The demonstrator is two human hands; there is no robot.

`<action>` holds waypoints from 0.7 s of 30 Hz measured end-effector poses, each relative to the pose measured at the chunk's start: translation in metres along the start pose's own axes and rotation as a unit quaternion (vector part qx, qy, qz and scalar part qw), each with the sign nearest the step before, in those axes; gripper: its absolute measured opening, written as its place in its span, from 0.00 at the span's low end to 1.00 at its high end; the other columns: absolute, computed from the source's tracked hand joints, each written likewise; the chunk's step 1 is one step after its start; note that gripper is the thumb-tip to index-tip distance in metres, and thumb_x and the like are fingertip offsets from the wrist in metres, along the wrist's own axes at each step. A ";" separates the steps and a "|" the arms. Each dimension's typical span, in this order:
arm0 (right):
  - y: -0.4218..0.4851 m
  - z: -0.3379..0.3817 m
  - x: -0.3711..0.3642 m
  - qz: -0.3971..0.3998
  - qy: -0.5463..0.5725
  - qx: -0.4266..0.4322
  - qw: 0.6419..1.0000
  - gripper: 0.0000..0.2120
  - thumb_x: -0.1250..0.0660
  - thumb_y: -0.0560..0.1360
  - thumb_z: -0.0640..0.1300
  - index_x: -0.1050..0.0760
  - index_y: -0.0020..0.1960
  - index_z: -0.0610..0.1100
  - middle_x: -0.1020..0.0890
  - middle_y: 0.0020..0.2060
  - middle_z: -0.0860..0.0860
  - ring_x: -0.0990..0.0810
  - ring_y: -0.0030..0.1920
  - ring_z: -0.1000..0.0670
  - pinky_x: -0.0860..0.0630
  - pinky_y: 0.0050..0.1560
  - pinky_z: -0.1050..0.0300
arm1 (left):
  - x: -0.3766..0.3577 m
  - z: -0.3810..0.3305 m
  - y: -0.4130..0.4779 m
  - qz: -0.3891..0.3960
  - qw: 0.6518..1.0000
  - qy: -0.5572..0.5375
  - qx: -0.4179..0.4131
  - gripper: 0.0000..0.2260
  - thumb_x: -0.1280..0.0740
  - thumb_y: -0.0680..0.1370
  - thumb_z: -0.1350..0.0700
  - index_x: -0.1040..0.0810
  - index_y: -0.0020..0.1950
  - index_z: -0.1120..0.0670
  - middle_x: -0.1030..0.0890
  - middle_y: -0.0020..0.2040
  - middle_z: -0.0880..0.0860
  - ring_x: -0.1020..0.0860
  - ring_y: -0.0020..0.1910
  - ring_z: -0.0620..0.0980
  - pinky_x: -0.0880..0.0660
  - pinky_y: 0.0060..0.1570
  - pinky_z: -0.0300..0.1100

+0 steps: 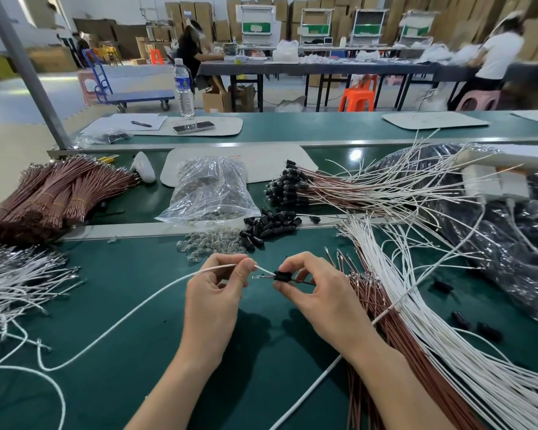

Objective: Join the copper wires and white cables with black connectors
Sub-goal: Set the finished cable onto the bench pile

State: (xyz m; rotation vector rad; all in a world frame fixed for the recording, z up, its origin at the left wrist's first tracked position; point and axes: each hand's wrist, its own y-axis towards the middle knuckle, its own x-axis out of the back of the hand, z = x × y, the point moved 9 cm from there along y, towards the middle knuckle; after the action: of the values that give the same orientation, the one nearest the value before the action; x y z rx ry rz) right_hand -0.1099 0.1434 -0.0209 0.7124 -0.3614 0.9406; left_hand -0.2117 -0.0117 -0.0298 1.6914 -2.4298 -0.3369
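A: How is the black connector (282,276) held?
B: Pinched by the right hand (317,293); left of it, the white cable (218,268) is pinched by the left hand (215,293).
A: Risk?
B: A skewed entry, probably; the terminal could be bent.
A: Axis?
B: Left-right, mouth leftward, the cable tip aimed into it. Spare connectors (267,226) are heaped beyond it.

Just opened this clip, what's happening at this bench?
A person is assembling wire leads on a green bench. The left hand pinches a white cable, whose end reaches a black connector pinched by the right hand. A metal terminal sticks out of the connector; whether the cable is seated is unclear. Loose connectors and copper wire bundles lie beyond.
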 end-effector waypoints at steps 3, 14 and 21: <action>-0.001 0.002 0.001 -0.009 0.001 0.012 1.000 0.14 0.25 0.74 0.48 0.27 0.51 0.61 0.21 0.49 0.63 0.23 0.51 0.57 0.29 0.52 0.68 | 0.000 -0.001 -0.001 -0.002 1.000 0.010 -0.003 0.03 0.29 0.78 0.48 0.18 0.44 0.44 0.17 0.40 0.56 0.25 0.35 0.57 0.27 0.37 0.52; 0.000 0.001 0.000 -0.015 -0.002 0.010 1.000 0.12 0.24 0.74 0.47 0.27 0.49 0.58 0.21 0.48 0.62 0.22 0.50 0.55 0.28 0.50 0.67 | -0.003 0.001 -0.002 0.005 1.000 -0.012 0.027 0.11 0.30 0.76 0.48 0.19 0.46 0.56 0.14 0.39 0.48 0.22 0.35 0.43 0.24 0.36 0.34; 0.000 0.003 0.004 -0.037 -0.006 0.011 0.999 0.13 0.24 0.73 0.45 0.27 0.48 0.57 0.21 0.47 0.61 0.22 0.47 0.55 0.29 0.46 0.70 | -0.010 0.006 -0.004 0.035 0.997 -0.018 0.060 0.11 0.30 0.75 0.46 0.18 0.47 0.54 0.16 0.38 0.53 0.21 0.35 0.46 0.23 0.36 0.36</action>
State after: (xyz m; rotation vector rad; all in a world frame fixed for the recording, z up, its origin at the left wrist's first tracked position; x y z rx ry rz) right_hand -0.1079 0.1437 -0.0158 0.7461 -0.3332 0.8728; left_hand -0.2064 -0.0030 -0.0367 1.6538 -2.5771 -0.2185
